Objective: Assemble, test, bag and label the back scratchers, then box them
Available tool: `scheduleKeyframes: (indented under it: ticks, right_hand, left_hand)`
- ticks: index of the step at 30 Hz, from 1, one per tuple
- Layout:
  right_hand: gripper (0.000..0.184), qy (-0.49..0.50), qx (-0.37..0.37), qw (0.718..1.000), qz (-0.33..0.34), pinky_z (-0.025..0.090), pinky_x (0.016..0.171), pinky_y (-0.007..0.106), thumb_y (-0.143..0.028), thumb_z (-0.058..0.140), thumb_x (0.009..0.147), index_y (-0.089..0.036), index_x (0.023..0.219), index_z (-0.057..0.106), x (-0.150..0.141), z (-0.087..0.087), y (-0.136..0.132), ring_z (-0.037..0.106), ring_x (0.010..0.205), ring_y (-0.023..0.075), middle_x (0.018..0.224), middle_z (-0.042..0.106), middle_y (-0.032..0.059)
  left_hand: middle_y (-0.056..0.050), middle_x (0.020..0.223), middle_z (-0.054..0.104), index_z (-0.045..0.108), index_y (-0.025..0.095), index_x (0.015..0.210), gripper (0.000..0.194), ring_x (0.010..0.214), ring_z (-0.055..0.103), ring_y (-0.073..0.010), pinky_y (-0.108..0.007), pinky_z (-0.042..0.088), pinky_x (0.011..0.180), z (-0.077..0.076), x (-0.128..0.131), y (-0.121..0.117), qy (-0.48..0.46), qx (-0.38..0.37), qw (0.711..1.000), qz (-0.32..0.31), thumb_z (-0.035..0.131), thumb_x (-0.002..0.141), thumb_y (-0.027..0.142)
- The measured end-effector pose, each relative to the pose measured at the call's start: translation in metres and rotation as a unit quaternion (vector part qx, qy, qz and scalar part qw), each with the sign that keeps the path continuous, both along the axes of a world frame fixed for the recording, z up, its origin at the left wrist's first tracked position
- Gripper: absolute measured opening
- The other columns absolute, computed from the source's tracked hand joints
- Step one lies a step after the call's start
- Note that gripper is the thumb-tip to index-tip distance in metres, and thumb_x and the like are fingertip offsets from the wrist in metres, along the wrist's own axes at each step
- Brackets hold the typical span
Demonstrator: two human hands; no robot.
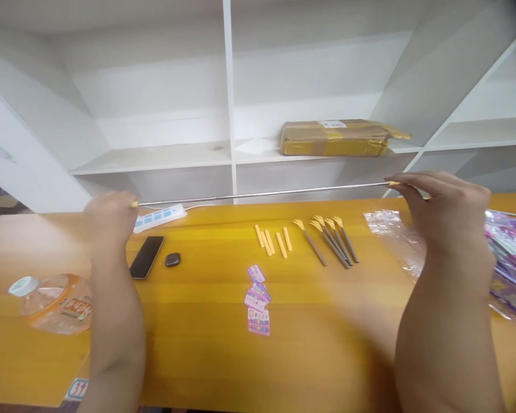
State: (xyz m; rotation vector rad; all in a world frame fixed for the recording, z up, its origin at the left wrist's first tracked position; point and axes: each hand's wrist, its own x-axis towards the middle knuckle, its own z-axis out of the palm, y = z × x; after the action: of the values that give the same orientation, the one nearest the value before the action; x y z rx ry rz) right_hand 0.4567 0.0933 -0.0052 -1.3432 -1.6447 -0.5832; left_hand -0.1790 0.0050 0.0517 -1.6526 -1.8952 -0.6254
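Note:
A telescopic back scratcher [258, 195] is stretched out to its full visible length, nearly level above the far table edge. My left hand [112, 215] is closed round its yellow end at the left. At the right, my right hand [445, 198] pinches the other yellow end between thumb and fingers, hiding most of it. Below the rod lie several collapsed back scratchers [333, 241] with yellow claw heads and grey shafts. Beside them rest several loose yellow handle tubes [269, 242]. Nearer to me is a loose row of pink and purple cards [257, 301].
On the table [198, 350] are a phone [147, 257], a small dark case [172, 260], a power strip [161, 217] and an orange-labelled bottle [58, 304] lying down. Clear plastic [391, 235] and purple packages [513, 269] lie right. A taped carton [335, 139] stands on the shelf.

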Motion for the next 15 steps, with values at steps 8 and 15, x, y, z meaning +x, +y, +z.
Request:
scheduleKeyframes:
  ticks: [8,15]
  right_hand:
    - [0.016,0.068,-0.004,0.996,-0.059,0.052,0.065,0.032,-0.012,0.093,0.075,-0.022,0.084,0.084,-0.002,0.006,-0.003,0.071,0.067,0.0191,0.090,0.081,0.0104]
    - [0.016,0.061,-0.020,0.996,-0.065,0.047,0.063,0.032,-0.012,0.091,0.076,-0.026,0.078,0.084,0.006,0.002,0.000,0.066,0.063,0.0175,0.085,0.081,0.0067]
  left_hand:
    - [-0.001,0.064,0.037,0.034,0.021,0.061,0.024,0.067,0.033,-0.0175,-0.034,0.017,0.064,-0.011,-0.001,0.014,0.026,-0.022,0.999,0.023,0.053,0.076,0.015]
    - [-0.003,0.060,0.040,0.040,0.022,0.059,0.020,0.063,0.035,-0.0200,-0.036,0.016,0.065,-0.016,0.005,0.023,0.023,-0.029,0.999,0.029,0.055,0.072,0.018]
